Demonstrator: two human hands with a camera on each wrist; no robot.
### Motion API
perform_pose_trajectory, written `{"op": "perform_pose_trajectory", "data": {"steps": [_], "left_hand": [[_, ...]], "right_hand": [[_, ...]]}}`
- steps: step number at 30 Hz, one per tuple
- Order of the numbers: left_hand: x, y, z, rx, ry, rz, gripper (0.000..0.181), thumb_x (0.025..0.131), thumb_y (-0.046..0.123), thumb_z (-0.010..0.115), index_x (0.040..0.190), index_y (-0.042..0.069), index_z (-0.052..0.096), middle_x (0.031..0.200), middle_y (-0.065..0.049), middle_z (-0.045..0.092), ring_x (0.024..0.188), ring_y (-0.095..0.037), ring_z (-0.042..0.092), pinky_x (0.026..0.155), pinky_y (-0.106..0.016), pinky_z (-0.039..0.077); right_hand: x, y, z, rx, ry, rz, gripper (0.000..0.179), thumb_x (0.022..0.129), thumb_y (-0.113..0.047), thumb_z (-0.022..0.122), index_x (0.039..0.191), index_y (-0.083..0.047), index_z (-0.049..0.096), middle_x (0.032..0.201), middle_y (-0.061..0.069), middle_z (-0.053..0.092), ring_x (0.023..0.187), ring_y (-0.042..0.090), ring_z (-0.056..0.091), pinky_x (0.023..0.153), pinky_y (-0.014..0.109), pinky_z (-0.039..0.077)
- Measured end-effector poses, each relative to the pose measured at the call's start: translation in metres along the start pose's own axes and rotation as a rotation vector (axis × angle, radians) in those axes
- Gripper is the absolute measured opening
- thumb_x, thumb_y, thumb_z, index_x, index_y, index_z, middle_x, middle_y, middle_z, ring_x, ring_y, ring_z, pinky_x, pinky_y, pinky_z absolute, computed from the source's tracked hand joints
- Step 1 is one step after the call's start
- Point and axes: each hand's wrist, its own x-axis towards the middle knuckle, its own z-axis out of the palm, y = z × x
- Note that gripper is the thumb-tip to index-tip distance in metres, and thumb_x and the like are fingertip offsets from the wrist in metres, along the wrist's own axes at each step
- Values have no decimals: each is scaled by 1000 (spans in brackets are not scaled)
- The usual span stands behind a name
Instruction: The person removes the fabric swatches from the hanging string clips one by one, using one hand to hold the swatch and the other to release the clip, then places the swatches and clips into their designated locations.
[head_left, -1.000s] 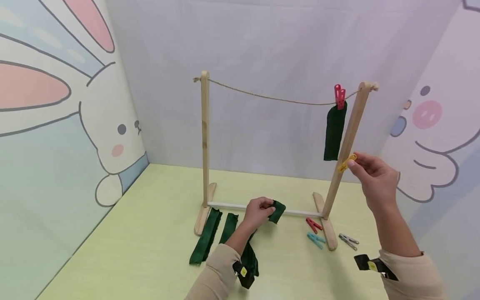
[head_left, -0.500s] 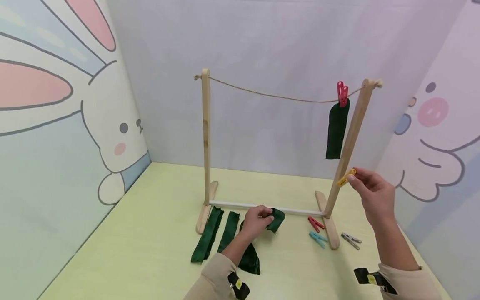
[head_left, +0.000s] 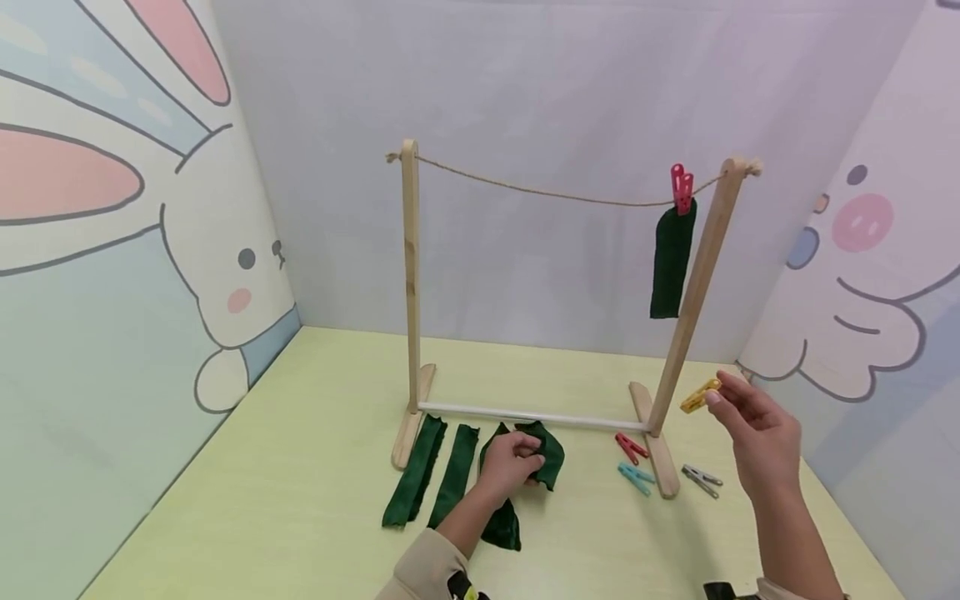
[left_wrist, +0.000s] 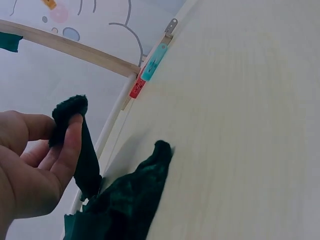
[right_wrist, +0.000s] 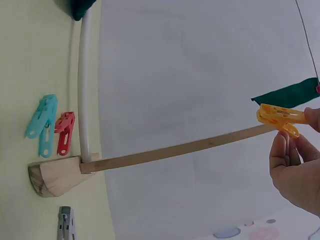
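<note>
My left hand (head_left: pixel 507 468) pinches one end of a dark green cloth strip (head_left: pixel 551 460) between thumb and fingers, low over the table. In the left wrist view, the gripped cloth end (left_wrist: pixel 70 109) is bunched and a length hangs below it, beside more green cloth (left_wrist: pixel 132 200) on the table. My right hand (head_left: pixel 768 446) holds a yellow clothespin (head_left: pixel 699 397) to the right of the rack's post; the right wrist view has the clothespin (right_wrist: pixel 275 116) between thumb and fingers. A red clothespin (head_left: pixel 682 192) clips another green strip (head_left: pixel 672 262) to the line.
A wooden rack with a string (head_left: pixel 540 195) between two posts (head_left: pixel 411 275) and a white bottom bar (head_left: pixel 480 411) stands ahead. More green strips (head_left: pixel 416 471) lie at left. Red (head_left: pixel 631 448), light blue (head_left: pixel 636 478) and grey (head_left: pixel 702 480) clothespins lie by the right foot.
My right hand has come down with the yellow clothespin. My left hand has moved lower and nearer, bringing the pinched green strip down towards the table.
</note>
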Motion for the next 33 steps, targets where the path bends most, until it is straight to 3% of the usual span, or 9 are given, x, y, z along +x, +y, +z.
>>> {"op": "perform_pose_trajectory", "data": {"steps": [9, 17, 25, 28, 33], "left_hand": [[-13, -5, -3, -41, -87, -110, 19, 83, -2, 66, 101, -2, 63, 82, -6, 58, 69, -18, 60, 60, -36, 54], [-21, -4, -8, 2, -107, -158, 24, 80, -5, 67, 103, -2, 61, 88, -9, 56, 72, -19, 59, 57, -35, 54], [-25, -8, -11, 13, -126, -169, 29, 77, -9, 68, 104, -2, 59, 91, -11, 56, 70, -23, 61, 53, -35, 54], [-25, -9, -12, 29, -141, -182, 30, 77, -10, 68, 104, -2, 59, 89, -10, 56, 70, -22, 60, 53, -34, 53], [-28, -10, -10, 40, -189, -218, 31, 76, -11, 67, 105, -3, 57, 87, -11, 57, 62, -23, 62, 51, -33, 53]], "right_hand": [[-16, 5, -16, 276, 216, 122, 25, 80, 13, 64, 104, 5, 67, 86, 8, 67, 74, 13, 64, 71, 22, 51], [-30, 16, -22, 297, 300, 186, 23, 79, 15, 65, 97, 2, 70, 83, 8, 66, 71, 13, 65, 70, 24, 52], [-47, 35, -35, 71, 278, 315, 24, 81, 0, 71, 101, -13, 71, 81, -1, 65, 68, 10, 65, 70, 19, 51], [-47, 58, -55, 36, 251, 347, 25, 81, -4, 72, 103, -14, 71, 86, -3, 65, 72, 10, 65, 71, 20, 51], [-39, 105, -97, 44, 107, 408, 24, 81, -7, 73, 104, -14, 70, 95, -4, 64, 84, 11, 66, 78, 25, 50]]}}
